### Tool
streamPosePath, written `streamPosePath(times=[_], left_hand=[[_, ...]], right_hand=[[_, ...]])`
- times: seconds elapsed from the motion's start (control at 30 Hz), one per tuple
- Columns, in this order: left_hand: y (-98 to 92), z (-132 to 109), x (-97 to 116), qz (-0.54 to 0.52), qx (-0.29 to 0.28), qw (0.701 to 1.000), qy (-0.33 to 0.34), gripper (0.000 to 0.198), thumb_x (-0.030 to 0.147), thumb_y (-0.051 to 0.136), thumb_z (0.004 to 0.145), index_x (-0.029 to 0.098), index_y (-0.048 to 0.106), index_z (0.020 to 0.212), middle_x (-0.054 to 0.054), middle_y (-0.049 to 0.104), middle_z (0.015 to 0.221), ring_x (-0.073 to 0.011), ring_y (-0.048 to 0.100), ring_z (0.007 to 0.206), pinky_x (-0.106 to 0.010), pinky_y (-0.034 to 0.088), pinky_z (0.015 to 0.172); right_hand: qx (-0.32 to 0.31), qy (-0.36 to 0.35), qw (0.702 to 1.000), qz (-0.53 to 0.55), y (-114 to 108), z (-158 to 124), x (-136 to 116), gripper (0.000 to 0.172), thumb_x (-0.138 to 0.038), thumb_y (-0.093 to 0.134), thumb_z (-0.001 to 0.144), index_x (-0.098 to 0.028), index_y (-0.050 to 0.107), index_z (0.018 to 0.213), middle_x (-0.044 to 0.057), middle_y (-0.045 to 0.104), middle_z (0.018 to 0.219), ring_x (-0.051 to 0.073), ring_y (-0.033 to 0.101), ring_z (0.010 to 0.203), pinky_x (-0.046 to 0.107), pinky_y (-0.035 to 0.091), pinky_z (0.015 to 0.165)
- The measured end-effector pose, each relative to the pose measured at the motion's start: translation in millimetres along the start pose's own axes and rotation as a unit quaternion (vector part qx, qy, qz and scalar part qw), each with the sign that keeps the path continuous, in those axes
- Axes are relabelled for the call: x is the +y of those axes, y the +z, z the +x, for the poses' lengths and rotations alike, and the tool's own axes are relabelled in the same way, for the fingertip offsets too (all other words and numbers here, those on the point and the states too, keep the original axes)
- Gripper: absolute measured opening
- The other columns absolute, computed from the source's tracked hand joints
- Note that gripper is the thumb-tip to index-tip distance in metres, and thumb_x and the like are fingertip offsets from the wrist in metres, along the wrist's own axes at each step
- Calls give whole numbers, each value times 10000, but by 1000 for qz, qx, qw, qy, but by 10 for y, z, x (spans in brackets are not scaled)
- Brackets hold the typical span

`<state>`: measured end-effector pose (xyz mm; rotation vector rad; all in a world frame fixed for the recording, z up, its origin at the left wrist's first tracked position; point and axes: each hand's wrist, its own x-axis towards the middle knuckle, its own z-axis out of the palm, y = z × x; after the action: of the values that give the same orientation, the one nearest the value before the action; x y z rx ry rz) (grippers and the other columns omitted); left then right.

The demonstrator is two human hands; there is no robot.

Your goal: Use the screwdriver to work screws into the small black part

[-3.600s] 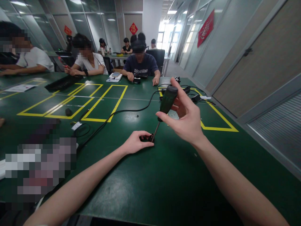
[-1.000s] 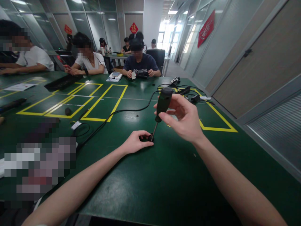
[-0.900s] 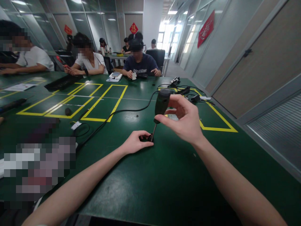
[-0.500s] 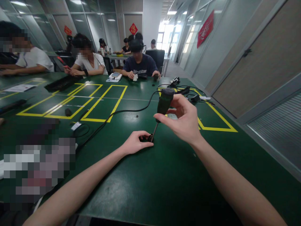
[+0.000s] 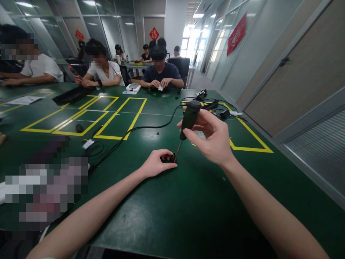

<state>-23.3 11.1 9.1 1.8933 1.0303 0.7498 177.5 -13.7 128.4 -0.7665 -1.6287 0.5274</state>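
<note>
Your right hand has shifted its fingers since the last frame, the tips now showing past the left side of the handle; it holds the screwdriver at a lean, shaft down to a small black part; that part sits low at the green table, pinched narrowly by your left hand and partly hidden; beyond runs a black cord, crossing yellow tape; across from you, a person fingers a white piece.
</note>
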Motion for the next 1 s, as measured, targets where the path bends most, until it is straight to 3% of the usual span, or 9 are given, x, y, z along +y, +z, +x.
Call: streamPosePath(times=[0.23, 0.33, 0.47, 0.57, 0.8, 1.0], left_hand=[[13, 4, -3, 8, 10, 1000, -1, 374, 477, 895, 780, 183, 767, 972, -23, 743, 875, -200, 638, 812, -327, 516, 780], [-6, -4, -8, 12, 2, 1000, 2, 489, 486, 935, 737, 181, 785, 1088, -46, 772, 968, -223, 670, 884, -337, 532, 820], [-120, 0, -38, -32, -71, 997, 12, 572, 400, 899, 773, 197, 786, 1296, -81, 812, 1188, -262, 716, 1065, -364, 540, 946], [-207, 18, -69, -55, -115, 992, -8, 477, 390, 851, 809, 169, 822, 1231, -80, 837, 1114, -246, 715, 966, -353, 538, 900], [-99, 16, -39, -32, -40, 998, -19, 408, 437, 942, 717, 180, 806, 1004, -23, 778, 913, -205, 654, 853, -334, 512, 849], [-116, -4, -27, -28, -59, 998, 1, 442, 398, 917, 752, 181, 807, 1121, -33, 773, 939, -211, 661, 884, -333, 512, 851]], right_hand=[[-20, 17, 999, -21, -3, 14, -7, 418, -301, 827, 840, -227, 721, 1238, 33, 815, 979, 202, 787, 872, 335, 671, 721], [-6, 11, 1000, -23, -17, 16, -6, 364, -344, 829, 866, -226, 744, 1199, 38, 812, 972, 202, 780, 856, 328, 661, 692], [35, 19, 999, 1, -41, 7, -11, 424, -368, 834, 879, -219, 739, 1264, 45, 819, 958, 216, 795, 884, 321, 648, 678], [39, 19, 999, 19, -40, 4, -17, 438, -354, 846, 865, -213, 739, 1265, 40, 823, 944, 211, 799, 878, 311, 639, 667], [11, 10, 1000, 15, -16, -15, -27, 444, -353, 833, 885, -222, 720, 1293, 38, 824, 970, 206, 805, 885, 320, 649, 694], [-15, -5, 1000, 15, 18, -33, -15, 438, -405, 832, 899, -230, 716, 1283, 40, 823, 984, 200, 811, 885, 314, 661, 697]])
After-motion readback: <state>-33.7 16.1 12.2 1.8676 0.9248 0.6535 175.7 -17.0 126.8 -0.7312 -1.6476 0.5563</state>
